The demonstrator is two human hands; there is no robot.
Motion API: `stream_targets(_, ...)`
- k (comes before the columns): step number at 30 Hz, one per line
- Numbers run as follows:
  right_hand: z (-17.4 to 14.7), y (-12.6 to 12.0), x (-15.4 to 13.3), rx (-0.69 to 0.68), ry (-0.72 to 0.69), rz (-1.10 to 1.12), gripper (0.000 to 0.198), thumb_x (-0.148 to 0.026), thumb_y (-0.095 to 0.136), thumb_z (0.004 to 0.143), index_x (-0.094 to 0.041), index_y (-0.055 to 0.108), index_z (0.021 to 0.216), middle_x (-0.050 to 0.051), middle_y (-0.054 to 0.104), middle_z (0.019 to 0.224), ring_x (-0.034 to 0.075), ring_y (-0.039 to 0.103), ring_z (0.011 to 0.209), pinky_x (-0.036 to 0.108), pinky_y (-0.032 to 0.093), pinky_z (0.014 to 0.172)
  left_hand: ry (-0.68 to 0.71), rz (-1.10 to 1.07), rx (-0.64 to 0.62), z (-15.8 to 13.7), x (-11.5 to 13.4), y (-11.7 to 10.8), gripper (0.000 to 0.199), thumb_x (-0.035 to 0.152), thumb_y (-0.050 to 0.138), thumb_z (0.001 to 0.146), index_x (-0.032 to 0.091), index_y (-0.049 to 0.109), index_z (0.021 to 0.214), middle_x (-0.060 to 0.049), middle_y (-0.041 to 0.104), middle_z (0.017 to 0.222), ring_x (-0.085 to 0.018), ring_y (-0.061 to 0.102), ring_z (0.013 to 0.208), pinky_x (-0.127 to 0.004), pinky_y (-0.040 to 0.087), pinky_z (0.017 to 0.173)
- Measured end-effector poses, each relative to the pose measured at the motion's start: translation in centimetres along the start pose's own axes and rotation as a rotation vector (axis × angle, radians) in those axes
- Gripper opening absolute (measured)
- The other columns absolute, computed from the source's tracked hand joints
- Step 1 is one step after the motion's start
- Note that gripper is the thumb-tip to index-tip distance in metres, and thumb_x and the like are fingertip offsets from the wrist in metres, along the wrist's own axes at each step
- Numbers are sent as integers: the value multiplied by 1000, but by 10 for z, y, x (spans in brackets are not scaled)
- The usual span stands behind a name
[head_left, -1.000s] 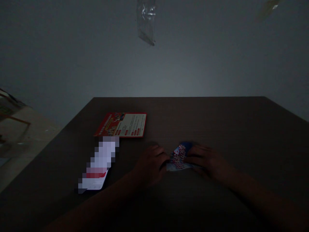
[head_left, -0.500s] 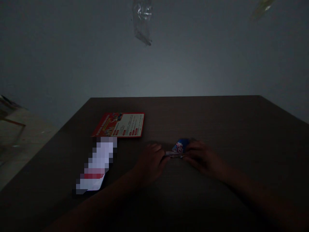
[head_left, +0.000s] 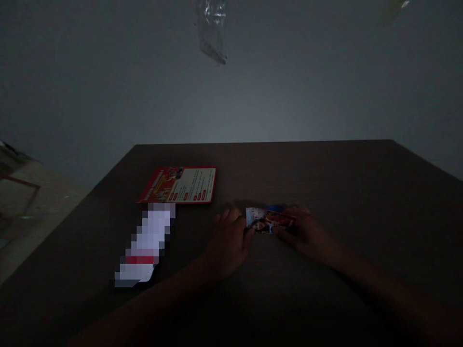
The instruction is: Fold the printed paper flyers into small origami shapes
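Between my hands is a small printed paper (head_left: 261, 220) with a colourful picture on its face, tilted toward me. My left hand (head_left: 228, 243) is closed on its left edge, thumb in front. At the other end, my right hand (head_left: 309, 235) pinches the right side and covers part of it. A blue piece (head_left: 275, 208) shows just behind the top edge; whether it belongs to the same paper I cannot tell. Both hands stay low over the dark wooden table (head_left: 289, 173).
A red and white printed card or booklet (head_left: 198, 185) lies flat at the left. Nearer me is a lit, phone-like slab (head_left: 150, 243), its face pixelated. A clear plastic bag (head_left: 212, 33) hangs on the grey wall (head_left: 307, 86) behind the table.
The paper was seen nearly edge-on as a thin strip; now its picture side faces me. The blue piece with white lettering is now mostly hidden behind it.
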State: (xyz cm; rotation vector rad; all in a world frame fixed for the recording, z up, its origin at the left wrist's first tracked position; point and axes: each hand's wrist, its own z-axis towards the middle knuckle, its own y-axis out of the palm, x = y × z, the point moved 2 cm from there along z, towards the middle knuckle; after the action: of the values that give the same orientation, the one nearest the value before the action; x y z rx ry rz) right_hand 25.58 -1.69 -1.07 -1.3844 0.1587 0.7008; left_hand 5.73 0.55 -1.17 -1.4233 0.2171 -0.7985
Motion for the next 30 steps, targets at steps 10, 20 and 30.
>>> stream_targets(10,2,2,0,-31,116,-59,22,-31,57,83,-17,66,96,9,67,88,23,59,80,39,42,76,-39,33,-3,0,1,-1,21,33,49,90,16,60,84,-8,52,97,-25,47,93,-39,37,75)
stream_targets(20,3,5,-2,-26,161,-95,25,-32,56,82,-17,65,100,9,68,91,26,61,84,41,41,78,-76,65,-52,3,2,-4,28,40,49,90,17,62,82,-7,55,94,-25,47,94,-38,36,76)
stream_targets(30,6,8,-7,47,184,-190,34,-43,63,76,-19,68,99,8,70,86,26,63,78,38,43,73,-97,67,-68,6,4,-6,25,39,53,87,17,64,82,-8,57,94,-27,48,95,-38,36,75)
